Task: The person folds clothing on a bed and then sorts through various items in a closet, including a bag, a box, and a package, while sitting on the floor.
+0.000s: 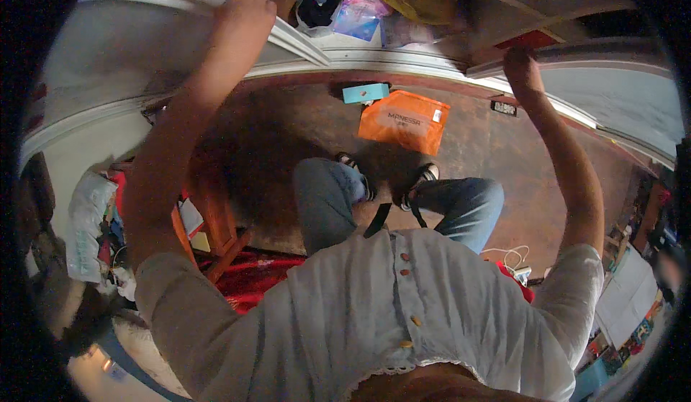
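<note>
White-framed, the left door and darker-edged right door flank the open cupboard; your left hand and right hand grip their edges, probably stiff, best held there.

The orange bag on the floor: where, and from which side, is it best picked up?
The orange bag is probably best pinched along its right edge, coming in from the right. It lies flat and looks thin, so an edge should grip better than the broad face. Bare floor borders that edge, while the turquoise box sits close by the upper left side.
</note>
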A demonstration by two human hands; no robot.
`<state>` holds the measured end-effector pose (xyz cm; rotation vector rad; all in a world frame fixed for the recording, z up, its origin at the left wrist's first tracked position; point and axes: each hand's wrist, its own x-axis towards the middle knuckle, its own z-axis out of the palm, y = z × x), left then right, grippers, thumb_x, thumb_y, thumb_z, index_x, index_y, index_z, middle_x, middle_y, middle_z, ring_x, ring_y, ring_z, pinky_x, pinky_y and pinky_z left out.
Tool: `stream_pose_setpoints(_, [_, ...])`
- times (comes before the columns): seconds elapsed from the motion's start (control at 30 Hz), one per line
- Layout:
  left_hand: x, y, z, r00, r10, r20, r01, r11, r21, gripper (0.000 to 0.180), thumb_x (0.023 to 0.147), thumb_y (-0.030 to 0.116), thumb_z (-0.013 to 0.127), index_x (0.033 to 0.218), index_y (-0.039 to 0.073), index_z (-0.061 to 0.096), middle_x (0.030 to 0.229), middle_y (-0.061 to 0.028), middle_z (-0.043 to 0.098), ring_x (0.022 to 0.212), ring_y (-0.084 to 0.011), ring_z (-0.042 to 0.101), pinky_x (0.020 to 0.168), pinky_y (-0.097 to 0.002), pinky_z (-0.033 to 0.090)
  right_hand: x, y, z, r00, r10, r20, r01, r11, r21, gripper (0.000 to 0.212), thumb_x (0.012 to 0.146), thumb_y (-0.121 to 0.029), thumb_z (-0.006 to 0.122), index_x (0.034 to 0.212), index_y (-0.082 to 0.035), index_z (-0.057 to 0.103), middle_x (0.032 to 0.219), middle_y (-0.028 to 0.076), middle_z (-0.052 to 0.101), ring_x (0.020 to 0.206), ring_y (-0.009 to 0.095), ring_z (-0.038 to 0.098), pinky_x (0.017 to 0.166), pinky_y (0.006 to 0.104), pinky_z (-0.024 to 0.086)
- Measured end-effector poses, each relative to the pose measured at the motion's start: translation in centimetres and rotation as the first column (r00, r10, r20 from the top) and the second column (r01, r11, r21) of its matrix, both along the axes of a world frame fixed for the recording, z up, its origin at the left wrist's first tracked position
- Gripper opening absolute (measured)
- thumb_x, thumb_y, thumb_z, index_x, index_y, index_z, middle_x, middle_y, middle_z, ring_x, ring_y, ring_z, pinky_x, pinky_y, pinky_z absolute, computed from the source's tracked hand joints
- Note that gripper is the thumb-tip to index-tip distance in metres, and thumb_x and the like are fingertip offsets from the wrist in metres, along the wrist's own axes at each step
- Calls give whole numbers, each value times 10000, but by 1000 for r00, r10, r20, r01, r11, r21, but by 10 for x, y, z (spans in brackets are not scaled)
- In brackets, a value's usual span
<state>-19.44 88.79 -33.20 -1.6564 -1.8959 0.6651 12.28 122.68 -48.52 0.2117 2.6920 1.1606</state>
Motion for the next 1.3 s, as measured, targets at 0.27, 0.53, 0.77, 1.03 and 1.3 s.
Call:
stream_pose_setpoints(0.27, [6,-13,19,980,-29,-198,3,991,-135,85,616,169,621,653,97,594,663,-55,529,733,-195,511,781,-312,373,11,11,-20,909,218,-355,-286,946,-150,204,658,-61,475,851,-27,531,876,117,538,869,245,497,796,332,380])
stream_pose_setpoints(0.53, [-36,-35,1,993,34,-111,-38,999,-36,300,623,87,560,922,78,578,911,-80,554,940,-264,498,876,-355,369,27,32,-35,901,248,-357,-272,962,-18,275,682,-82,461,936,-10,536,986,117,524,991,239,455,946,343,291])
stream_pose_setpoints(0.77, [-65,-69,-2,1000,-5,9,4,994,106,299,543,23,595,836,83,615,810,-70,561,872,-229,521,900,-341,355,28,22,-25,937,164,-310,-204,974,-101,323,702,-83,468,1007,2,533,1060,124,515,1069,249,424,978,351,264])
stream_pose_setpoints(1.03, [-76,-120,4,985,168,40,-171,982,79,367,549,-2,582,911,57,595,907,-82,567,941,-230,507,928,-345,335,15,-1,-7,883,252,-395,-379,881,-285,312,710,-32,501,1018,-37,548,1071,102,530,1066,253,442,956,374,292])
stream_pose_setpoints(1.3, [-51,-6,-161,598,3,802,-339,907,250,394,737,292,610,1030,32,565,956,-144,586,861,-262,559,774,-323,430,21,34,62,645,365,-671,-378,916,135,269,695,-104,570,964,-118,580,1029,19,572,1026,212,489,942,358,295])
